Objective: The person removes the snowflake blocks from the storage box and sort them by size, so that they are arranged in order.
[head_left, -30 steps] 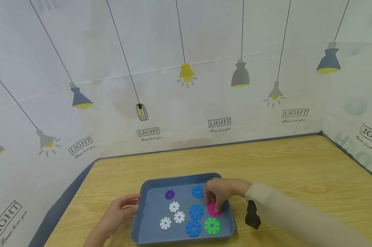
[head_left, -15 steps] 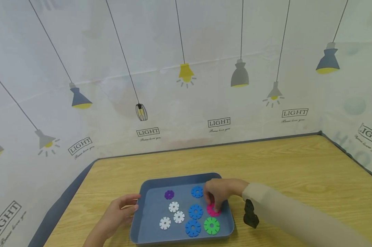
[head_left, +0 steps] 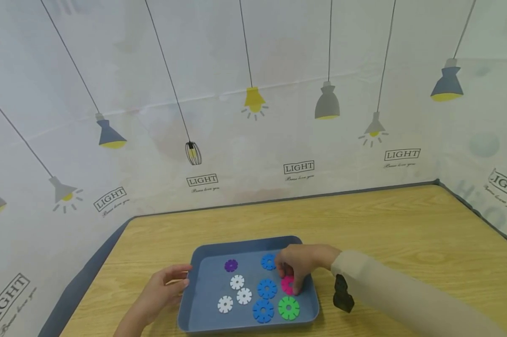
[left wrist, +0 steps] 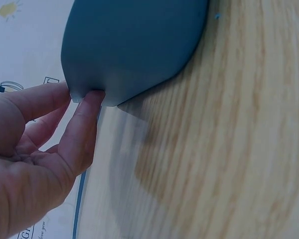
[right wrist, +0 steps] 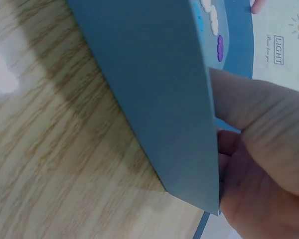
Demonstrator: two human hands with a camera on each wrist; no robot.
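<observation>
A blue-grey tray (head_left: pixel 219 323) lies on the table, holding flat notched interlocking discs. My right hand (head_left: pixel 297 262) reaches over its right wall, thumb and curled fingers at opposite edges of a pink interlocking disc (head_left: pixel 287 284), partly covered. In the right wrist view, the tray wall hides the fingertips and that disc. My left hand (head_left: pixel 165 288) pinches the tray's left rim; in the left wrist view the thumb (left wrist: pixel 92 99) presses the outer wall. Below the pink disc is a green disc (head_left: pixel 289 308); left of it are blue discs (head_left: pixel 267 289), one near my right fingers.
White discs (head_left: pixel 244 296) and a purple disc (head_left: pixel 231 265) lie in the tray's left half. The wooden table (head_left: pixel 363 220) reaches back to a wall covering (head_left: pixel 236 154) printed with lamps. A black object (head_left: pixel 343 294) hangs at the right wrist.
The pink disc has shifted slightly left under my right hand, and the thumb has moved to its right edge. My left hand and the tray stay in place.
</observation>
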